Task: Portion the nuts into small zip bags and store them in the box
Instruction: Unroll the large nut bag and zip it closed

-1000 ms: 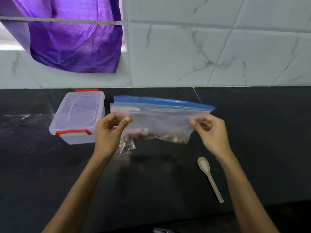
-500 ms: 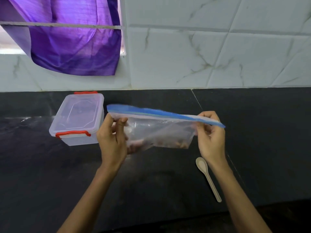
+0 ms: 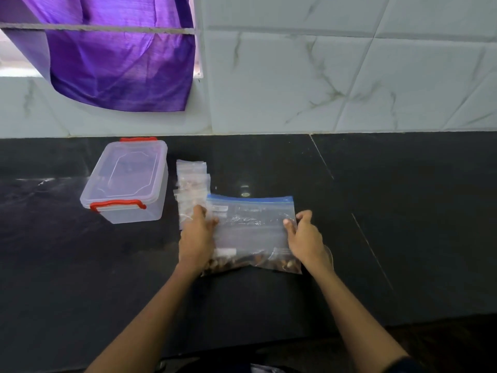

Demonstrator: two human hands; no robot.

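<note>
Clear plastic, blue zip strip along its far edge: the large zip bag (image 3: 250, 232) lies flat on the black countertop (image 3: 403, 211), near the middle of the view. Nuts (image 3: 242, 262) are bunched in its near end, at 6 o'clock within the bag; the rest of the bag looks flat and see-through.

Left hand (image 3: 197, 238) sits at the bag's 9 o'clock edge, fingers curled onto the plastic, gripping that side. Right hand (image 3: 305, 239) sits at the 3 o'clock edge, thumb laid on top of the bag, other fingers bent loosely; whether they pinch the edge or only rest there I cannot tell.

At 10 o'clock from the big bag, touching the left fingertips: a row of small zip bags (image 3: 191, 184), clear, some with brownish contents; count not readable.

Further out at 9 to 10 o'clock: 1 clear box (image 3: 126, 181), lid on, 2 red latches, apart from the small bags.

At 12 o'clock the pale marbled wall tiles (image 3: 322, 76); at 11 o'clock a purple cloth (image 3: 118, 63) hanging
</note>
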